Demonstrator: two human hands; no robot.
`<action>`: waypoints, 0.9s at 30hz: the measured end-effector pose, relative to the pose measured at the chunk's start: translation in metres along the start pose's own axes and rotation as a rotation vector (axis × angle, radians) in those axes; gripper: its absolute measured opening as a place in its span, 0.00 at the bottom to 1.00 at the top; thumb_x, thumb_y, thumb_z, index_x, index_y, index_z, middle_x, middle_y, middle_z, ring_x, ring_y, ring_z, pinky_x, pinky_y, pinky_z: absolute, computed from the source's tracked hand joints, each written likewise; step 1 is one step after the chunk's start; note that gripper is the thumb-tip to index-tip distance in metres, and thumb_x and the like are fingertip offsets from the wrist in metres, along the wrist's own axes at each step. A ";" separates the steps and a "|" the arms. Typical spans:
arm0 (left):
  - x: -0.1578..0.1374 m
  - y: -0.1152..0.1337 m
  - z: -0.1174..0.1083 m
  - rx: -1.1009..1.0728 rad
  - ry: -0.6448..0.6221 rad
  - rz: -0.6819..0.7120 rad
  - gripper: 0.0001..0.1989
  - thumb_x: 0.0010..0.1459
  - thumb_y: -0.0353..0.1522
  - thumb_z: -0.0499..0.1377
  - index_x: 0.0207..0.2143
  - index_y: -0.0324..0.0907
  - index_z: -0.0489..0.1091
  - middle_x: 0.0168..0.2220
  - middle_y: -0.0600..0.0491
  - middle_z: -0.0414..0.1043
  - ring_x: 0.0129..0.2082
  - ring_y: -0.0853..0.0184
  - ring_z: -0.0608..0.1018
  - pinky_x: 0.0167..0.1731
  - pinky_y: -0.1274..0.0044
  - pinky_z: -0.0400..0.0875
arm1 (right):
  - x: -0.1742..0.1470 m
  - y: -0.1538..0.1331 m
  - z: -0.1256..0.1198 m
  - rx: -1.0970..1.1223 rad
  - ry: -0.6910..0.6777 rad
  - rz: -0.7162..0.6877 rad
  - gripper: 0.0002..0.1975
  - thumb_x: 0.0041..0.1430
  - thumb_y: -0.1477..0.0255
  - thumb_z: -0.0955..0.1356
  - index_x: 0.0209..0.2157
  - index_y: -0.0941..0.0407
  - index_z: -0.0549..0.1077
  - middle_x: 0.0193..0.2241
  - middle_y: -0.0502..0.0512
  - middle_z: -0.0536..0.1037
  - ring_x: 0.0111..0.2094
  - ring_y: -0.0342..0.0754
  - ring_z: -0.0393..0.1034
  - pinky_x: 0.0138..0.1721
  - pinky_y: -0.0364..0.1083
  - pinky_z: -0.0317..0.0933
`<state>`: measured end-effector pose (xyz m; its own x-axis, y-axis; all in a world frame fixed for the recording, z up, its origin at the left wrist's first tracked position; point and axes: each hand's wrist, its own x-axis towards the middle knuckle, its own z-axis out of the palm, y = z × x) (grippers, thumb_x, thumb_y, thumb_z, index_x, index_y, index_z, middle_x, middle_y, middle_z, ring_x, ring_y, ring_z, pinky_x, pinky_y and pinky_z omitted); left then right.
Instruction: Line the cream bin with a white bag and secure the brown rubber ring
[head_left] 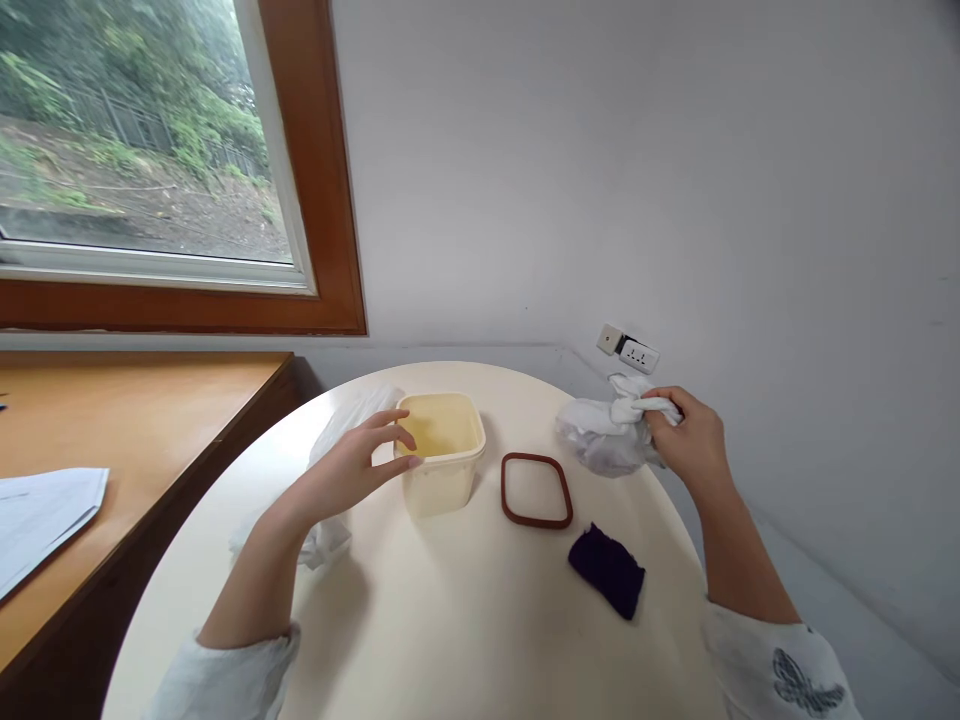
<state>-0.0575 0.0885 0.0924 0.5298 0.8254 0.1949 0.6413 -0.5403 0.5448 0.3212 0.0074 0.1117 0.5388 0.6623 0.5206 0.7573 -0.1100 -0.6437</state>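
Left grip [349, 465] at the tub, right grip [691, 440] on the knotted bag

Far left, well out from the left grip: white papers [45, 520] lying on a wooden side desk [157, 405]. Above and beyond them, a window [322, 150] in a brown frame; greenery outside.

Crumpled translucent plastic [328, 543] lies on the round cream desk [450, 640], behind and below the left forearm, partly hidden by it.

Left grip: fingers parted from thumb, fingertips over the mouth of a pale yellow tub [439, 490], thumb at its near-left rim. Cannot tell whether they press on it. Tub upright, uncovered, just right of this grip, standing on the round desk.

Between the two grips, right of the tub and apart from it: a reddish-brown ring [536, 522], squarish with rounded corners, lying flat. Dark purple cloth [607, 570] nearer the wearer, below and left of the right grip.

Wall socket [639, 356] beyond the right grip, slightly left. Knotted white bag [600, 437] just left of that grip, over the round desk's far-right edge area.

Right grip: fingers closed on the bag's twisted tail. Sleeve [780, 665] below it pale, with a dark winged print.
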 end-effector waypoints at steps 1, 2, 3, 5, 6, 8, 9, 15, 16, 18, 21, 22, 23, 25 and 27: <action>0.000 0.002 0.000 -0.008 0.009 -0.004 0.15 0.54 0.46 0.52 0.34 0.48 0.71 0.58 0.51 0.58 0.45 0.58 0.71 0.39 0.70 0.69 | 0.000 -0.009 0.001 0.046 0.031 -0.023 0.10 0.45 0.71 0.62 0.29 0.54 0.73 0.26 0.50 0.73 0.24 0.44 0.62 0.23 0.42 0.54; -0.001 0.004 -0.001 -0.017 0.021 -0.010 0.15 0.55 0.46 0.51 0.34 0.48 0.71 0.57 0.51 0.58 0.46 0.58 0.71 0.38 0.71 0.69 | 0.000 -0.018 0.002 0.086 0.050 -0.046 0.09 0.45 0.71 0.63 0.29 0.54 0.72 0.25 0.50 0.73 0.24 0.44 0.61 0.23 0.41 0.54; -0.001 0.006 -0.001 -0.027 0.040 -0.014 0.15 0.55 0.45 0.51 0.34 0.48 0.70 0.57 0.52 0.59 0.46 0.58 0.71 0.37 0.71 0.69 | 0.000 -0.028 0.003 0.117 0.060 -0.067 0.07 0.45 0.71 0.63 0.28 0.54 0.71 0.24 0.49 0.72 0.23 0.43 0.61 0.22 0.41 0.53; -0.002 0.011 -0.002 -0.058 0.097 -0.015 0.14 0.56 0.44 0.51 0.33 0.47 0.70 0.55 0.52 0.61 0.48 0.58 0.70 0.37 0.73 0.69 | -0.003 -0.048 0.003 0.165 0.052 -0.104 0.05 0.45 0.72 0.63 0.25 0.54 0.70 0.21 0.48 0.68 0.21 0.42 0.57 0.20 0.41 0.51; -0.002 0.015 -0.002 -0.077 0.132 -0.009 0.13 0.56 0.44 0.51 0.33 0.47 0.70 0.54 0.52 0.63 0.48 0.58 0.70 0.36 0.73 0.69 | -0.005 -0.057 0.003 0.189 0.030 -0.120 0.04 0.45 0.73 0.62 0.23 0.54 0.69 0.19 0.47 0.66 0.20 0.41 0.55 0.19 0.40 0.50; -0.005 0.022 -0.002 -0.121 0.206 0.018 0.13 0.56 0.42 0.51 0.32 0.46 0.70 0.51 0.51 0.66 0.48 0.59 0.70 0.34 0.74 0.68 | -0.011 -0.076 0.004 0.241 -0.053 -0.155 0.04 0.45 0.74 0.62 0.21 0.55 0.67 0.17 0.46 0.63 0.18 0.41 0.53 0.17 0.40 0.48; -0.006 0.027 -0.002 -0.143 0.239 0.035 0.12 0.57 0.42 0.51 0.31 0.46 0.70 0.49 0.51 0.67 0.48 0.59 0.70 0.33 0.75 0.68 | -0.014 -0.084 0.004 0.262 -0.110 -0.172 0.04 0.44 0.75 0.61 0.20 0.55 0.66 0.16 0.46 0.62 0.18 0.40 0.53 0.17 0.40 0.47; -0.017 0.060 0.005 -0.278 0.138 0.145 0.14 0.53 0.39 0.57 0.43 0.49 0.67 0.46 0.52 0.70 0.47 0.61 0.70 0.45 0.71 0.67 | -0.041 -0.122 0.023 0.367 -0.460 -0.258 0.05 0.43 0.77 0.60 0.18 0.55 0.63 0.15 0.44 0.59 0.18 0.39 0.51 0.17 0.39 0.46; -0.018 0.065 0.007 -0.315 0.081 0.152 0.17 0.52 0.37 0.58 0.46 0.50 0.65 0.46 0.52 0.69 0.48 0.61 0.70 0.45 0.72 0.67 | -0.046 -0.127 0.027 0.390 -0.510 -0.277 0.05 0.44 0.77 0.59 0.18 0.55 0.62 0.15 0.44 0.59 0.19 0.40 0.52 0.18 0.39 0.47; -0.020 0.072 0.012 -0.394 -0.002 0.150 0.23 0.50 0.32 0.59 0.49 0.50 0.60 0.46 0.52 0.68 0.47 0.62 0.70 0.41 0.73 0.68 | -0.053 -0.135 0.037 0.440 -0.596 -0.300 0.05 0.44 0.77 0.59 0.19 0.55 0.61 0.16 0.44 0.60 0.20 0.40 0.52 0.19 0.39 0.48; -0.020 0.077 0.017 -0.464 -0.011 0.114 0.24 0.49 0.27 0.57 0.48 0.48 0.56 0.41 0.51 0.67 0.42 0.63 0.71 0.33 0.74 0.68 | -0.061 -0.142 0.048 0.502 -0.656 -0.290 0.05 0.46 0.77 0.59 0.20 0.55 0.62 0.18 0.44 0.61 0.21 0.40 0.53 0.21 0.39 0.50; -0.020 0.078 0.018 -0.478 0.001 0.104 0.23 0.49 0.27 0.56 0.47 0.48 0.55 0.40 0.52 0.67 0.41 0.63 0.71 0.33 0.75 0.67 | -0.063 -0.143 0.051 0.513 -0.662 -0.283 0.05 0.46 0.78 0.59 0.21 0.55 0.62 0.19 0.44 0.62 0.22 0.40 0.54 0.21 0.39 0.50; -0.020 0.078 0.018 -0.494 0.010 0.096 0.23 0.49 0.26 0.55 0.47 0.47 0.53 0.39 0.52 0.67 0.41 0.63 0.71 0.32 0.75 0.67 | -0.064 -0.144 0.053 0.521 -0.666 -0.276 0.06 0.46 0.78 0.59 0.21 0.55 0.62 0.19 0.44 0.62 0.22 0.40 0.54 0.22 0.39 0.51; -0.020 0.078 0.019 -0.525 0.012 0.084 0.22 0.49 0.25 0.54 0.45 0.48 0.51 0.37 0.53 0.66 0.39 0.65 0.70 0.29 0.77 0.65 | -0.065 -0.143 0.056 0.533 -0.676 -0.262 0.05 0.46 0.78 0.59 0.22 0.55 0.63 0.20 0.44 0.63 0.23 0.40 0.55 0.23 0.39 0.51; -0.020 0.076 0.019 -0.551 0.006 0.074 0.21 0.50 0.23 0.52 0.44 0.48 0.49 0.33 0.55 0.65 0.35 0.67 0.70 0.26 0.79 0.62 | -0.065 -0.141 0.058 0.540 -0.695 -0.243 0.05 0.47 0.78 0.59 0.23 0.55 0.63 0.20 0.44 0.63 0.23 0.40 0.54 0.23 0.39 0.51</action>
<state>-0.0085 0.0282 0.1143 0.5578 0.7906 0.2526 0.2164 -0.4323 0.8754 0.1581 0.0229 0.1359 -0.0894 0.9383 0.3340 0.4509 0.3371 -0.8265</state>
